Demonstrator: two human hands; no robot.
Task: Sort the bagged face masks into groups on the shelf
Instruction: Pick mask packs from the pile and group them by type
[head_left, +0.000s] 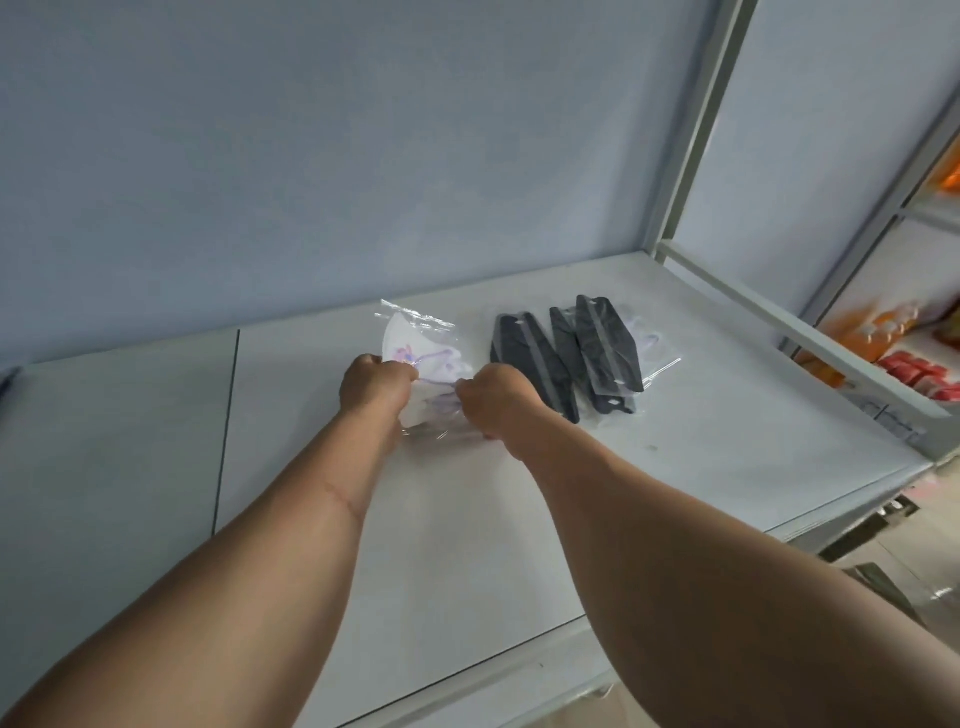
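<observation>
Two hands at work in the head view, both reaching far over the white shelf (701, 467). Left hand (375, 391) curled tight on the near left edge of the white masks (415, 358), clear bags with a purple print on the top one. Right hand (493, 402) likewise curled, pinching the right edge of the same bundle. Bundle partly lifted, far end tilted up, near end crumpled between the fists; how many bags in it could not be told. Black masks (571, 358) lay just beside on the right, several bags overlapping in a loose fan, a pale bag (647, 340) peeking from under them. Orange and red packs (919, 374) sat on a lower shelf far right, well apart.

Probably squaring up the white group before setting it down. Best done by tapping the edges level, then laying the stack flat to the left, kept apart from the black fan. Slick film likely to slide, so firm pinches at both ends advisable. Pale bag under the black ones probably still to be pulled out.
</observation>
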